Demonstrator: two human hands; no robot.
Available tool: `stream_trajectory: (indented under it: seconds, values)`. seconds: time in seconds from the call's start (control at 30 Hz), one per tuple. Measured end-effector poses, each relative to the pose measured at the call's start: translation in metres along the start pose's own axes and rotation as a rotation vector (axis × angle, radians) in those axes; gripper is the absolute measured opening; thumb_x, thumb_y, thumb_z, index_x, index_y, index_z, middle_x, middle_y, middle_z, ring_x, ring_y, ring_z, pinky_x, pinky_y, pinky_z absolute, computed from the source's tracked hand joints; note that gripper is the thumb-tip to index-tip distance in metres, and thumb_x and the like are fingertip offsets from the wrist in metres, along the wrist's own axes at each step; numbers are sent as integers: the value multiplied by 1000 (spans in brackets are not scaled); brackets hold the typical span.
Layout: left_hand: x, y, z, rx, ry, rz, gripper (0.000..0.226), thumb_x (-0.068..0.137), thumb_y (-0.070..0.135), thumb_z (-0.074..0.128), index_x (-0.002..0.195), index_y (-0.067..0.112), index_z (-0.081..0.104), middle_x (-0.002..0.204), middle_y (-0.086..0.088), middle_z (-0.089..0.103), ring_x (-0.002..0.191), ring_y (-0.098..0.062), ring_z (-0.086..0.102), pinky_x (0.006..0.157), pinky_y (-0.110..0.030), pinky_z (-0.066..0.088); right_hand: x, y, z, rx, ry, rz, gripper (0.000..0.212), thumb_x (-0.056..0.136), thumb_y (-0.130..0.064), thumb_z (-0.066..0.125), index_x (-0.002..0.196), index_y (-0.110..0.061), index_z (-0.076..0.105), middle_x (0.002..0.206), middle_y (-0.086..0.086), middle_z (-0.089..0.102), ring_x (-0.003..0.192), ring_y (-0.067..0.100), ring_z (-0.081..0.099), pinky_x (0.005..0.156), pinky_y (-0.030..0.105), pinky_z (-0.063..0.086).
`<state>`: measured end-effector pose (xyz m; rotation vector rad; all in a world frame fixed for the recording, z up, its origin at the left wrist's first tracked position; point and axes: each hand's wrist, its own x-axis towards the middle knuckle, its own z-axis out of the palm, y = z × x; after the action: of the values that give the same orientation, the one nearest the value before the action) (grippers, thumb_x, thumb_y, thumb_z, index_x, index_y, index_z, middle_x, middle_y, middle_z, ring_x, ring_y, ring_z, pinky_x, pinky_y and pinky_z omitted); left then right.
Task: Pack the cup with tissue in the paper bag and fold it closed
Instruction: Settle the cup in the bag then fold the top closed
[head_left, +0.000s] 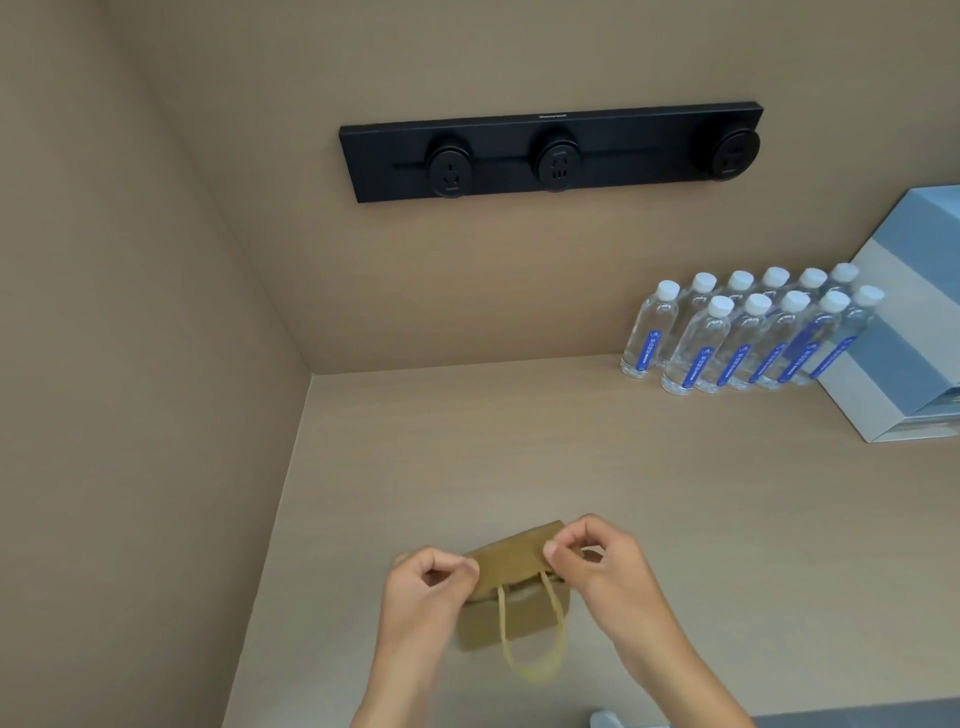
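Tan paper bag (511, 582) (pale yellow handle), black socket strip (550, 150), blue-labelled bottles (748, 338)

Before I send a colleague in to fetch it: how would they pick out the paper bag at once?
Start at the black socket strip on the back wall and drop straight down to the beige counter. Near its front edge, the left hand and right hand pinch a small brown paper bag. Unlike the clear water bottles at the far right, it has looped string handles.

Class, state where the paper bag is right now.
In the head view the paper bag stands low and centre on the counter, pinched at its top corners between the left hand and right hand, well forward of the water bottles.
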<state>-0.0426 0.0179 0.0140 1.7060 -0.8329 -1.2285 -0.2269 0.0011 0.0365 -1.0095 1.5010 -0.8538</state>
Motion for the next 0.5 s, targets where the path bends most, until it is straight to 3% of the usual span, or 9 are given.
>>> stream_trajectory:
  seconds: [0.07, 0.13, 0.2, 0.27, 0.4, 0.5]
  values:
    - [1, -6, -1, 61, 7, 45, 21, 69, -5, 80, 66, 14, 70, 103, -13, 58, 86, -21, 68, 80, -34, 54, 3, 8, 0, -73, -6, -19, 18, 80, 0, 71, 85, -17, 65, 97, 7, 61, 75, 23, 57, 62, 26, 45]
    - [1, -12, 0, 112, -57, 87, 40, 64, -9, 81, 86, 21, 68, 108, -4, 52, 94, -18, 67, 79, -32, 58, 6, 17, 1, -67, -23, -34, 39, 78, 11, 69, 102, -20, 64, 112, 10, 51, 78, 28, 60, 63, 30, 53]
    - [4, -18, 2, 191, -102, 121, 53, 62, -8, 82, 95, 29, 64, 109, 1, 51, 96, -19, 64, 83, -33, 58, 8, 25, 2, -95, -61, -56, 55, 78, 14, 68, 118, -22, 59, 116, 7, 44, 81, 31, 59, 70, 35, 58]
    - [7, -23, 5, 275, -116, 143, 52, 62, -4, 84, 96, 31, 65, 107, 2, 51, 92, -18, 63, 86, -35, 56, 12, 34, 2, -159, -103, -73, 63, 77, 12, 69, 124, -28, 53, 113, 5, 44, 78, 27, 55, 76, 38, 58]
    - [15, -32, 6, 303, -85, 207, 38, 64, 1, 84, 88, 29, 74, 95, -1, 56, 80, -14, 59, 72, -13, 46, 25, 42, -4, -160, -129, -115, 49, 75, 9, 74, 106, -28, 65, 105, 9, 44, 68, 16, 45, 68, 21, 50]
    - [24, -37, 2, 275, -85, 223, 31, 67, 5, 85, 84, 30, 76, 97, -1, 60, 95, -20, 58, 82, -26, 45, 37, 47, -8, -155, -111, -151, 37, 74, 4, 77, 97, -25, 70, 103, 8, 42, 74, 17, 46, 68, 8, 44]
